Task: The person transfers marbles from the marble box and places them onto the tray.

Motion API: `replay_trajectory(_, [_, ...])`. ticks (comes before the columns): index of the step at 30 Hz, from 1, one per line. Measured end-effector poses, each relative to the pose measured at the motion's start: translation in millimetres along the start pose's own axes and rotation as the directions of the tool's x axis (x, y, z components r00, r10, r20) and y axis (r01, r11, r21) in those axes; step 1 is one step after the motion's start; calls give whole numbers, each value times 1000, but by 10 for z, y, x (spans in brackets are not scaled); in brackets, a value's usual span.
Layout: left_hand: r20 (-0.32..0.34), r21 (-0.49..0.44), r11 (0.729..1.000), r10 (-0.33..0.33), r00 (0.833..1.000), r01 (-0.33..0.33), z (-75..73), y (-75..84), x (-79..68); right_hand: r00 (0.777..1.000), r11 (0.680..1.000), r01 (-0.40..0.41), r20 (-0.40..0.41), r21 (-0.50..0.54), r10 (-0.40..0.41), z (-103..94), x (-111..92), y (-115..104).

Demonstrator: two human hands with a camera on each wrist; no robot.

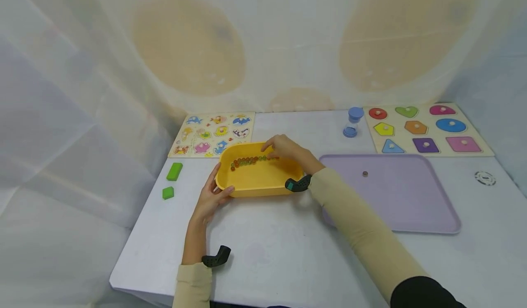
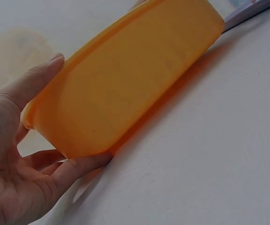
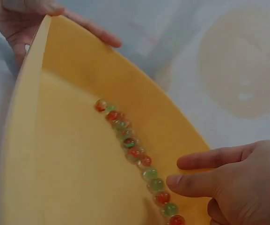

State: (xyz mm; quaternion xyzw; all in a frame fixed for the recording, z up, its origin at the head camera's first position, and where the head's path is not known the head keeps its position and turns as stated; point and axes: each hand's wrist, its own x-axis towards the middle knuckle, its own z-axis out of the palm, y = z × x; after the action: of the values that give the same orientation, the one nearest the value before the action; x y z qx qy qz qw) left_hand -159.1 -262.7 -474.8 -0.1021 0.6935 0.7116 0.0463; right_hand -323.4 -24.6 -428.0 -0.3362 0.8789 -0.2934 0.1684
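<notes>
A yellow plastic tub (image 1: 259, 182) stands near the middle of the table, and red and green glass marbles (image 1: 247, 161) form a row along its far side. My left hand (image 1: 211, 200) grips the tub's left end; in the left wrist view its thumb (image 2: 46, 75) lies at the rim and fingers reach under the bottom, which is lifted off the table there. Over the tub's right half is my right hand (image 1: 288, 147). The right wrist view shows its thumb (image 3: 188, 183) beside a green marble (image 3: 156, 184), index finger apart from it and nothing between them.
A lilac tray (image 1: 395, 193) holding a small round piece (image 1: 365, 174) lies at right, near a poker chip (image 1: 485, 178). Behind are an animal puzzle (image 1: 212, 134), a shape puzzle (image 1: 428, 129) and a blue-capped sand timer (image 1: 353, 121). Two green blocks (image 1: 174, 171) lie left.
</notes>
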Motion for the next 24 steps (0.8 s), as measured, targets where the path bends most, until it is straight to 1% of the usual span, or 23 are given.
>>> replay_trajectory(3, [4, -9, 1000, -1, 1000, 1, -2, -5, 5, 999, 999, -27, 22, -44, 28, 43, 59, -8])
replay_trajectory(7, [7, -18, 1000, -2, 1000, 2, -2, -9, 4, 998, 990, -41, 42, -138, 48, 83, 116, -25])
replay_trajectory(11, [2, -22, 1000, 1, 1000, -1, -4, -9, 2, 997, 982, -51, 47, -182, 60, 112, 167, -38])
replay_trajectory(15, [7, -24, 1000, 1, 1000, -1, -8, -10, 6, 995, 979, -66, 55, -193, 78, 141, 191, -43])
replay_trajectory(20, [3, -21, 1000, -3, 1000, 3, -8, -15, 9, 993, 979, -77, 70, -191, 92, 163, 175, -39])
replay_trajectory(22, [-1, -25, 1000, -1, 1000, 1, -7, -20, 12, 995, 983, -75, 57, -167, 86, 147, 140, -48])
replay_trajectory(24, [-1, -27, 1000, 3, 1000, -3, -2, -27, 14, 998, 992, -50, 21, -118, 53, 105, 86, -55])
